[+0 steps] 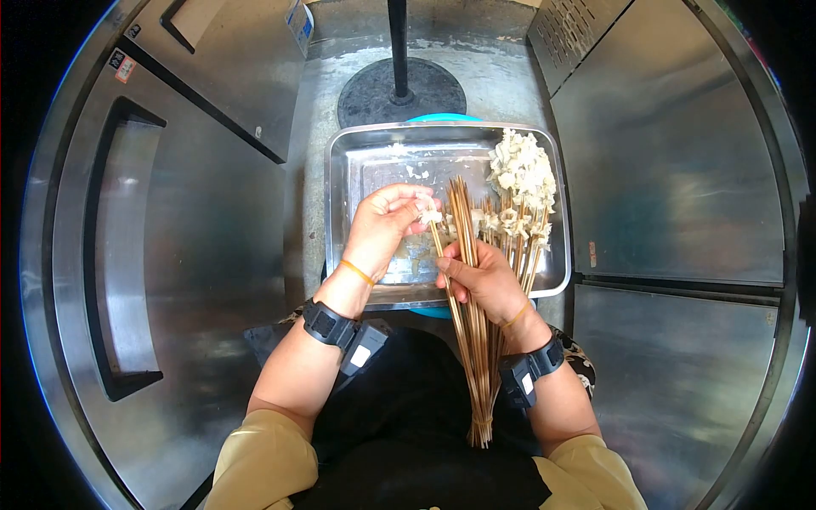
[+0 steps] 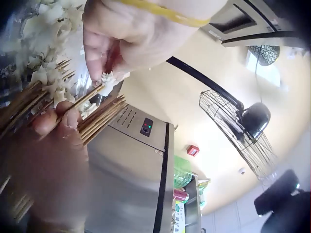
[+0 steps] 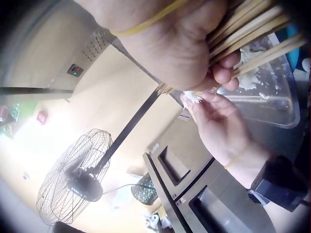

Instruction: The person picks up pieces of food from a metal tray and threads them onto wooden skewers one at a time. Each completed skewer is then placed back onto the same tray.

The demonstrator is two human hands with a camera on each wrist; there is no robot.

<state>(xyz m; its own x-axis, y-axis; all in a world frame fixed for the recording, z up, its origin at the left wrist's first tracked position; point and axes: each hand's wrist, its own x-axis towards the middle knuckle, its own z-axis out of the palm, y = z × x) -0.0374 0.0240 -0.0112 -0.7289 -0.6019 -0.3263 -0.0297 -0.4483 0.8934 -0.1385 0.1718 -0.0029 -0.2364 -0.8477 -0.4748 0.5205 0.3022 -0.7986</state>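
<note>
My left hand (image 1: 382, 223) pinches a pale, ruffled piece of food (image 1: 431, 216) between thumb and fingertips, at the tip of one bamboo skewer (image 1: 444, 263). The right hand (image 1: 486, 279) grips a thick bundle of bamboo skewers (image 1: 467, 238), with the single skewer held at its thumb and fingers. The bundle's lower ends run down toward the lap. In the left wrist view the food piece (image 2: 108, 80) sits right on the skewer's point. Loaded skewers (image 1: 523, 170) with the same pale, frilly food lie at the tray's right side, partly behind the right hand.
A rectangular metal tray (image 1: 340, 183) stands before me over something blue (image 1: 446, 117), with pale scraps (image 1: 416, 172) on its bottom. Steel cabinets (image 1: 195, 229) flank me on both sides. Behind the tray stands a black pole on a round base (image 1: 361, 98).
</note>
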